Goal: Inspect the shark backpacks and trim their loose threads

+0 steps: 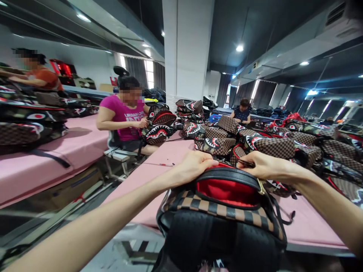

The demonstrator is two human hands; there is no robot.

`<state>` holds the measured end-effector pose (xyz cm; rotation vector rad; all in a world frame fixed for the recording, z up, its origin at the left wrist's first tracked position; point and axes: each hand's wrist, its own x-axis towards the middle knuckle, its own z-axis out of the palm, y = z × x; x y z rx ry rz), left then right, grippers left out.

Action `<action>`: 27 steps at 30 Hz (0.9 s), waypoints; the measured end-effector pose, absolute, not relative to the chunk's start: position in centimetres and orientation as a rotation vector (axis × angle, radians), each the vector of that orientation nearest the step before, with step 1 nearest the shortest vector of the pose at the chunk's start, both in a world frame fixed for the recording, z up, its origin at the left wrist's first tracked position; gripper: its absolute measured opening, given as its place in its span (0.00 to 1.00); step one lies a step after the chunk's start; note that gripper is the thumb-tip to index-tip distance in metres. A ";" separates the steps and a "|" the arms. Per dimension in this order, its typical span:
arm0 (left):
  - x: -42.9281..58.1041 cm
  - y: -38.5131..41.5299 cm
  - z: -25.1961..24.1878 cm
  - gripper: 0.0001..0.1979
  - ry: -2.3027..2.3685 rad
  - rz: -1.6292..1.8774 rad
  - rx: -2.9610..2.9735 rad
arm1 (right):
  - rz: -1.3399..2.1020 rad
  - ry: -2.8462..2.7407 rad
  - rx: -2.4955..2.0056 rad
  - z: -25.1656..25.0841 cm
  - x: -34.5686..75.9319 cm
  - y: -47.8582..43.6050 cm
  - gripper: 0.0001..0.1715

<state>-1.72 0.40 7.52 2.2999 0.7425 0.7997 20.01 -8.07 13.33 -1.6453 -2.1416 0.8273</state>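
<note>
A brown-and-black checkered backpack [193, 200] stands close in front of me at the table edge, its black straps toward me. Its top gapes, showing a red lining [224, 192] under a curved black zipper band, with a gold zipper pull [261, 187] at the right end. My left hand [197, 166] is closed on the far left rim of the opening, thumb pointing inward. On the other side, my right hand [262, 165] curls at the far right rim around a small dark tool [246, 163], perhaps thread snips; the fingers partly hide it.
Many shark-mouth checkered backpacks [272, 146] are heaped beyond on the pink table [147, 175]. A person in a magenta shirt [124, 113] sits across at left, handling another backpack [160, 126]. More backpacks [21, 132] lie on the left table. Other people work farther back.
</note>
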 end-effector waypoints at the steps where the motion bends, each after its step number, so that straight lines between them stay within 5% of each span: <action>1: -1.7 0.5 7.6 0.19 0.734 0.792 2.300 | 0.859 -2.083 -1.626 13.0 20.2 -8.2 0.17; 4: -1.9 -0.2 8.1 0.20 0.766 0.802 2.297 | 0.981 -1.861 -1.516 11.5 20.2 -8.1 0.18; 9: -1.8 -5.2 9.1 0.17 0.858 1.343 2.509 | 0.986 -1.670 -1.387 9.8 19.8 -6.8 0.21; 15: 0.6 -5.6 10.6 0.22 0.401 -0.216 2.462 | 0.979 -1.686 -1.347 9.5 19.6 -6.4 0.15; 22: 2.1 -3.0 11.0 0.22 0.535 -0.528 2.151 | 0.992 -1.606 -1.297 8.9 19.6 -5.4 0.16; 27: 3.2 0.5 11.5 0.24 0.673 -0.122 2.260 | 0.643 -1.225 -1.198 8.1 23.0 -5.6 0.20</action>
